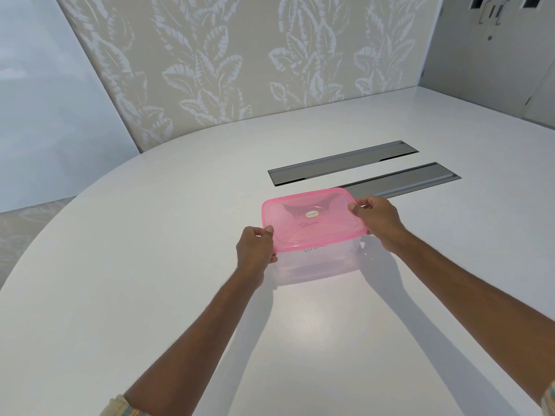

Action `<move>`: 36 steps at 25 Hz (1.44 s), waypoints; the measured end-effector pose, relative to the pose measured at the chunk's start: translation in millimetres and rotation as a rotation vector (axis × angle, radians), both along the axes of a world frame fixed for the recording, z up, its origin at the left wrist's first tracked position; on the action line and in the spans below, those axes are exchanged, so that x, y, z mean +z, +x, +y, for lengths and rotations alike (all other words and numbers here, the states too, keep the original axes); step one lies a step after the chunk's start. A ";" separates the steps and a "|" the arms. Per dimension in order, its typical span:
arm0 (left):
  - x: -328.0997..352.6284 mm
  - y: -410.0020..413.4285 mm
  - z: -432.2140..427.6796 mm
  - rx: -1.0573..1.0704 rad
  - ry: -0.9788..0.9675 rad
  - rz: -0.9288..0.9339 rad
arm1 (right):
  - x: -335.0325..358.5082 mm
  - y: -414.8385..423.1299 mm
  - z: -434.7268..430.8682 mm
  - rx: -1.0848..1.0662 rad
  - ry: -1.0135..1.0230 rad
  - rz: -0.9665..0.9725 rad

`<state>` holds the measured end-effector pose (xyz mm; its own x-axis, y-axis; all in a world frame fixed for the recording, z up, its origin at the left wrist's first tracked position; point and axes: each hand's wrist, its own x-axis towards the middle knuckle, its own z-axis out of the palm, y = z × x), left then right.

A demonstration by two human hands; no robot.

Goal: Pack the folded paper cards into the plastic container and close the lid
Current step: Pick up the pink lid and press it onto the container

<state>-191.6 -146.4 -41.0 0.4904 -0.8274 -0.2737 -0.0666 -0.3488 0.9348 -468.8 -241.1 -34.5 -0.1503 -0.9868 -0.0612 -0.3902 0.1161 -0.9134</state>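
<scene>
A clear plastic container stands on the white table, a little beyond the middle. A translucent pink lid with a round sticker lies on top of it. My left hand grips the lid's near left corner, thumb on top. My right hand holds the lid's right edge, thumb on top as well. No folded paper cards can be made out; the container's inside is too faint to tell.
Two long grey metal cable flaps are set into the table just behind the container. A leaf-patterned wall rises beyond the table's far edge.
</scene>
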 end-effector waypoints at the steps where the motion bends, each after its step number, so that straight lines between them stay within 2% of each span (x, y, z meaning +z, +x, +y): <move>1: -2.5 -1.7 0.4 0.003 -0.008 -0.012 | -1.8 0.4 0.1 -0.001 0.002 0.001; 7: -3.0 0.0 -0.6 0.007 -0.006 0.049 | -2.3 -0.5 1.0 0.002 0.026 -0.007; 9: 0.4 -0.3 -3.5 -0.008 0.010 0.001 | -3.6 -0.6 2.2 0.005 0.036 -0.009; 14: 18.8 -4.2 -39.5 -0.046 0.029 -0.483 | -4.9 -0.4 4.1 0.007 0.042 -0.012; 21: 19.5 -2.7 -88.5 -0.160 0.047 -0.841 | -4.9 -4.2 3.0 0.035 0.033 0.002; 24: 12.8 -0.3 -93.7 -0.151 0.011 -0.925 | -4.1 -5.3 -2.5 0.100 -0.003 0.026; 29: 11.5 1.4 -99.4 -0.156 0.002 -0.982 | 1.5 8.8 -27.6 0.160 -0.111 0.216; 36: 8.5 4.2 -107.7 -0.151 -0.012 -1.040 | 10.2 38.4 -71.2 0.224 -0.235 0.648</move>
